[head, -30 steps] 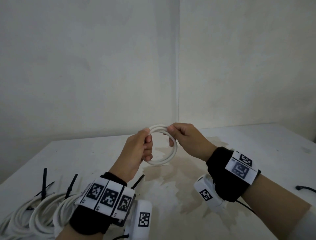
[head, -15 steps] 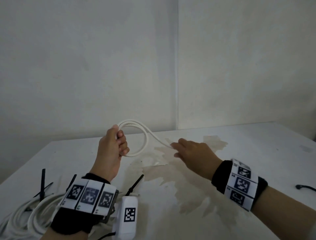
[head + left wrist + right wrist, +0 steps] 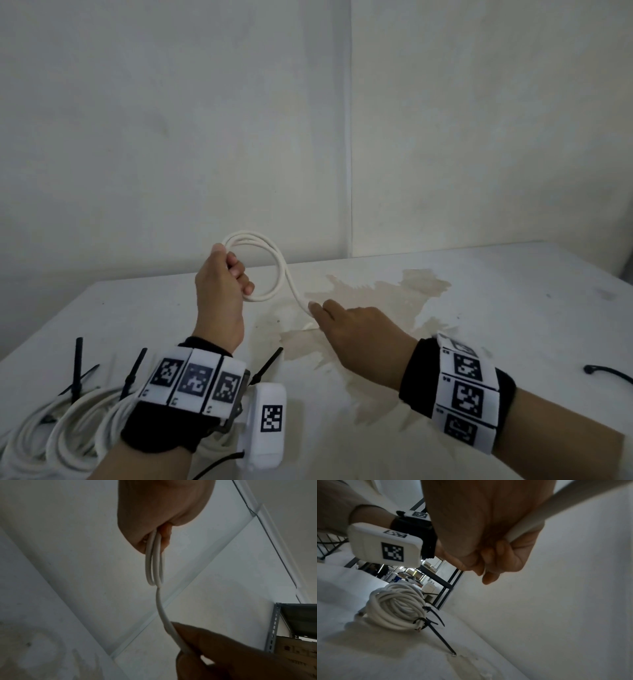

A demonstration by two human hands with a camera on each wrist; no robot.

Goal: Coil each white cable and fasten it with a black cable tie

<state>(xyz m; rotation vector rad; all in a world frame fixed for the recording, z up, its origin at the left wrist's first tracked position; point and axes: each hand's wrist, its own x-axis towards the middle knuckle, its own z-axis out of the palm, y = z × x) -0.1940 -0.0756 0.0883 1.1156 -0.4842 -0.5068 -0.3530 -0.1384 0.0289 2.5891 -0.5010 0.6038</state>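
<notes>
My left hand (image 3: 226, 281) is raised above the table and grips a small coil of white cable (image 3: 279, 263) at its left side. In the left wrist view the loops (image 3: 154, 563) hang out of its fist (image 3: 159, 520). One strand runs down from the coil to my right hand (image 3: 342, 318), low over the stained table. In the right wrist view that hand (image 3: 488, 555) curls its fingers round the cable's loose tail (image 3: 556, 511). A loose black cable tie (image 3: 269, 365) lies on the table between my wrists.
Several coiled white cables (image 3: 61, 431) fastened with black ties (image 3: 78, 370) are piled at the table's near left; the pile (image 3: 397, 605) also shows in the right wrist view. A black cord end (image 3: 606, 371) lies at the right edge. White walls stand close behind the table.
My right hand left the coil and moved down and right, drawing one strand out. My left hand carried the coil up and to the left.
</notes>
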